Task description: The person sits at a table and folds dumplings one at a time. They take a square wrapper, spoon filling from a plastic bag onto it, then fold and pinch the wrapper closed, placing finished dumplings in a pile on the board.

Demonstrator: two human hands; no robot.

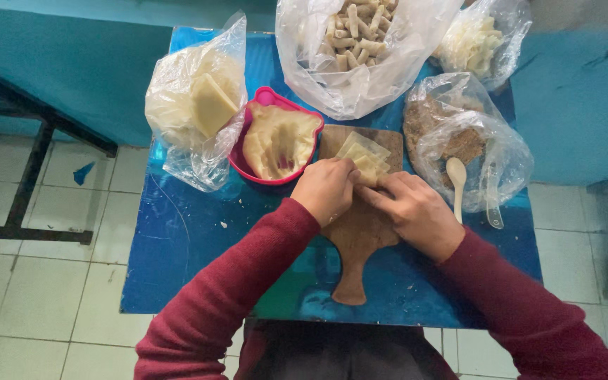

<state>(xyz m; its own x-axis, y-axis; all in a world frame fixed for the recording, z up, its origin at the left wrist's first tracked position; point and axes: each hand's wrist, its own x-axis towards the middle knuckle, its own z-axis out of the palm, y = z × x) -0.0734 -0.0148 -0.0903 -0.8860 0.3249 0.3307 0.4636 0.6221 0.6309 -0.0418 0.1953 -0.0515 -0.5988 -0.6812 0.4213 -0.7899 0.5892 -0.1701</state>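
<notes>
Both hands meet on the pale dough sheets (364, 159) at the top of the wooden board (360, 225). The left hand (326, 188) is curled over the near left edge of the sheets, fingers tucked down and pinching dough. The right hand (416, 211) lies flatter, with thumb and forefinger reaching in to press the near right edge. What sits under the fingertips is hidden, probably a fold or a bit of filling, but I cannot tell.

The sheets lie stacked and slightly fanned, with square corners pointing away from the person, all resting on the board's wide end; the board handle points back toward the body.

To do this step well, as I judge it: keep pressure light and even from both sides so the thin sheet does not tear, work on the top sheet only, and keep the stack from sliding off the board edge. Roll or fold with the fingertips, not the palms.

Around it: a pink bowl (270, 98) touching the board's left corner holds a pale folded mass. Left of that is a clear bag of yellowish wrappers (195, 105). At the top centre, an open bag of finished rolls (353, 35). At the top right is a smaller bag of pale pieces (474, 42). Right of the board, a bag of brown filling (459, 141) has a pale spoon (457, 179) lying on it, just beside the right hand. Everything sits on a blue table (177, 239) over a white tiled floor (36, 302).
</notes>
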